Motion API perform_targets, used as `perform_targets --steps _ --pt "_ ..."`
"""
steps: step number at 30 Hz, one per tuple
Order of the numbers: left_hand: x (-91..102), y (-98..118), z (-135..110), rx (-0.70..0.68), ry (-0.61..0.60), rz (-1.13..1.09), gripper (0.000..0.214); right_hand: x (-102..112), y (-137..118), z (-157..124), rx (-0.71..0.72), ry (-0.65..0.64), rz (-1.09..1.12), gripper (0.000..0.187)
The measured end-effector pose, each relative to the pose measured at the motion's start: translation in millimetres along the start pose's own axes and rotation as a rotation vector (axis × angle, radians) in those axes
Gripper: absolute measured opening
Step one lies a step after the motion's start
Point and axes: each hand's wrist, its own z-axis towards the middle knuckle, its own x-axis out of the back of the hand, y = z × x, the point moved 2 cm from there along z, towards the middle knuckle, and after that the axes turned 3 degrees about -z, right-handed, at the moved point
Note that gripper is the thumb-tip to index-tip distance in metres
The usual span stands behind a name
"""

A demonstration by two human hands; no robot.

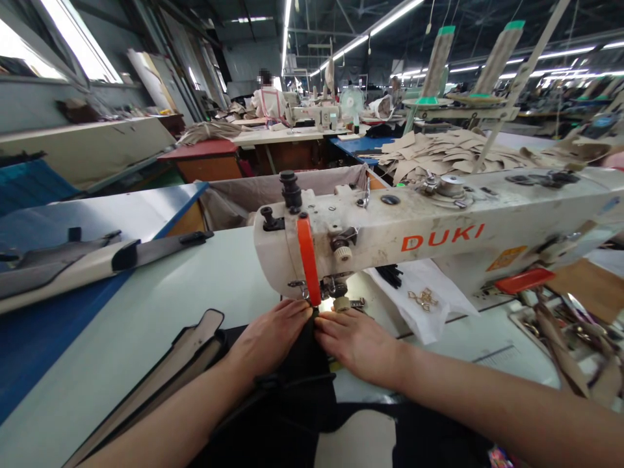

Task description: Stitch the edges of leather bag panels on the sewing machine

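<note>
A white sewing machine [370, 234] with DUKI lettering and an orange guard [307, 260] at its head stands in front of me. Black fabric [305, 357] runs from near my body up under the needle area. My left hand [270, 338] grips its left side, fingertips close together just left of the guard's lower end. On the opposite side, my right hand [361, 344] has its fingers closed at the fabric's edge, beside the lit needle area. The needle itself and the fingertips' undersides are hidden.
Beige pieces with black edging [180, 364] lie left of my left forearm. Behind the machine's arm, a white sheet [433, 318] bears gold-coloured metal hardware [425, 298]. A cluttered tray [541, 325] is at right. Thread cones [439, 62] stand behind; a person [270, 101] sits farther back.
</note>
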Motion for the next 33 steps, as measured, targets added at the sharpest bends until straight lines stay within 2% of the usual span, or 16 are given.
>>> perform_targets --steps 9,13,19,27,33 --pt "0.0 -2 0 0.041 0.042 -0.037 0.028 0 -2 0 -0.013 -0.021 0.009 0.009" --pt "3.4 0 3 0.044 0.057 -0.054 0.026 0 -1 0 -0.066 -0.013 0.003 0.010" --pt "-1.1 -4 2 0.144 0.174 -0.137 0.029 1 1 1 -0.130 -0.042 -0.015 0.012" --pt "-6.3 -9 1 0.226 0.194 -0.159 0.029 -1 3 3 -0.133 -0.025 -0.018 0.011" --pt "-6.0 -5 0 0.167 0.234 -0.144 0.031 0 -3 1 -0.134 0.001 -0.004 0.012"
